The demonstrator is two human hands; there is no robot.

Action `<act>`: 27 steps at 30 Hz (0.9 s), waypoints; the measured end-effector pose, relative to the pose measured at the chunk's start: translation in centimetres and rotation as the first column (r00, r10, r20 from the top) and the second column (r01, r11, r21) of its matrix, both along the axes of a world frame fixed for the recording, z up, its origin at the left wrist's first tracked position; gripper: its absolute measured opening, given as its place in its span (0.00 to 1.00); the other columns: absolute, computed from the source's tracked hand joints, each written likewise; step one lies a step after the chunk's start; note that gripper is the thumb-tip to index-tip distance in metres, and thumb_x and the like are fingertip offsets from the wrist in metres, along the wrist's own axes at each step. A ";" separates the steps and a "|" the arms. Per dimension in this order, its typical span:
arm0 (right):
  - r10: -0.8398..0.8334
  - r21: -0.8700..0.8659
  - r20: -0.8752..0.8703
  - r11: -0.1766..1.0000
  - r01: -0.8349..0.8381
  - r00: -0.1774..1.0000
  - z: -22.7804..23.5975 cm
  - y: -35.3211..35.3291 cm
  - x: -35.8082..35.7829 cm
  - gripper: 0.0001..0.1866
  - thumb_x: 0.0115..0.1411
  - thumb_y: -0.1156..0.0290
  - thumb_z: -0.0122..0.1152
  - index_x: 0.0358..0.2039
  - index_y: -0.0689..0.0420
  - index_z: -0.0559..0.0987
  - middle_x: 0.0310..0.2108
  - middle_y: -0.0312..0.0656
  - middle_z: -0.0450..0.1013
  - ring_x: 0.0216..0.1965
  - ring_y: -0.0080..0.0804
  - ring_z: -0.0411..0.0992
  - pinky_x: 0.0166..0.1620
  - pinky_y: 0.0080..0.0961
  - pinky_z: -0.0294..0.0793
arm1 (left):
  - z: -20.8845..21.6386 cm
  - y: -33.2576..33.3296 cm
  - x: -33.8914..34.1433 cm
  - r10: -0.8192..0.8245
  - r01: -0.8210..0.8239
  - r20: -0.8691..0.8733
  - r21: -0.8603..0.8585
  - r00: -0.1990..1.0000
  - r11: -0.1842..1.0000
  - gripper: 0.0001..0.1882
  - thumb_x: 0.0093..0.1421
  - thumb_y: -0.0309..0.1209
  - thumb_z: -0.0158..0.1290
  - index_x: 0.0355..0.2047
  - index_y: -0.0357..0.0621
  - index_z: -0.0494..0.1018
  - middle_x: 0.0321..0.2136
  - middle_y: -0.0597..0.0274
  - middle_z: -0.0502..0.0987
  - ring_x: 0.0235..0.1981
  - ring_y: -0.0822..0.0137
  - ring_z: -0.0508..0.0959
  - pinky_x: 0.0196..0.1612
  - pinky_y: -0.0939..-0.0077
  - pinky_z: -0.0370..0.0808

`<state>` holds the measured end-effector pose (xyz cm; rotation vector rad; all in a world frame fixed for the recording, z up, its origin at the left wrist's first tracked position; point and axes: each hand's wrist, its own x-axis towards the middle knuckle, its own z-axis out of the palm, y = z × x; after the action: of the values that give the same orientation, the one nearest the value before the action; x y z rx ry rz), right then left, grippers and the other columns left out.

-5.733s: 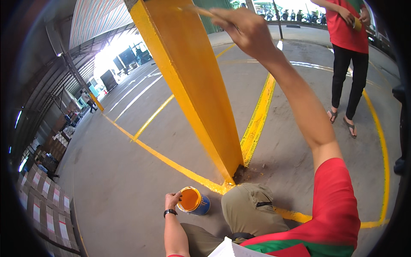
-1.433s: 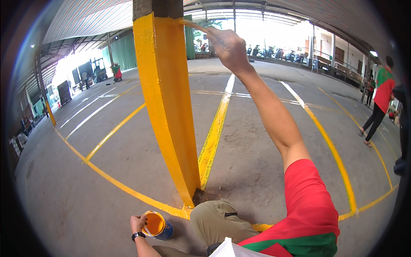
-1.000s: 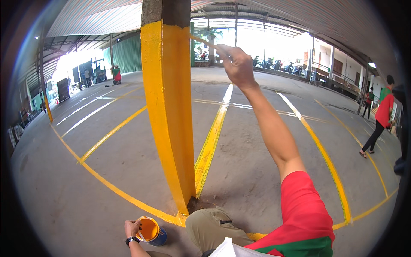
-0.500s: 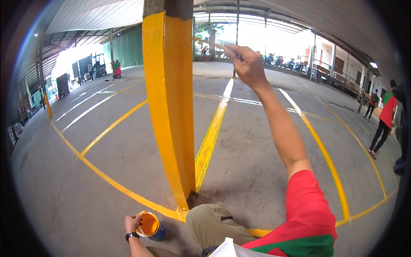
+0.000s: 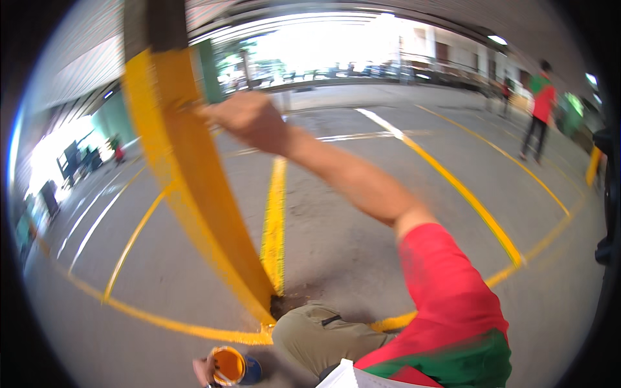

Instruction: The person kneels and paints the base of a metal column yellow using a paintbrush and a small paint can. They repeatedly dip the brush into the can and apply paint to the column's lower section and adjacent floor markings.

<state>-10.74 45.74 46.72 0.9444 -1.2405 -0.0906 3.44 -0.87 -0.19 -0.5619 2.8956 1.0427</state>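
Observation:
My right hand (image 5: 251,120) is raised, its fingers closed round a slim paintbrush (image 5: 189,105). Motion blurs the brush, whose tip is at the face of a square pillar (image 5: 200,171), seemingly touching it. Yellow paint coats the pillar, except for its dark grey upper part. Low at the front, my left hand (image 5: 205,370) grips the rim of a small blue paint bucket (image 5: 253,370) on the floor. Inside the bucket is orange-yellow paint, and a pale strip, perhaps its handle, crosses the opening. Part of the left hand is cut off by shadow and blur.
Yellow and white lines (image 5: 446,178) mark the grey concrete floor. My bent knee (image 5: 317,336) is close beside the pillar's foot. A person in a red and green shirt (image 5: 542,103) stands at the far right. Others are farther off, and motorbikes stand at the back.
My right hand has swung left and down with the paintbrush, to the pillar's face. The whole view has tilted and turned right. My left hand stays at the bucket.

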 end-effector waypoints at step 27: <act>0.298 -0.323 0.915 0.945 0.050 0.273 -15.3 -3.3 12.8 0.10 0.62 0.62 0.62 0.33 0.53 0.86 0.29 0.42 0.81 0.30 0.35 0.79 0.31 0.33 0.76 | 2.3 1.2 -1.0 0.066 0.099 -0.292 0.517 0.954 0.850 0.18 0.68 0.40 0.52 0.27 0.38 0.73 0.24 0.69 0.71 0.26 0.74 0.68 0.29 0.75 0.69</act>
<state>2.07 42.47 31.42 0.7987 -2.2304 0.9613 2.45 0.29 2.09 -0.3663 2.6214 1.9797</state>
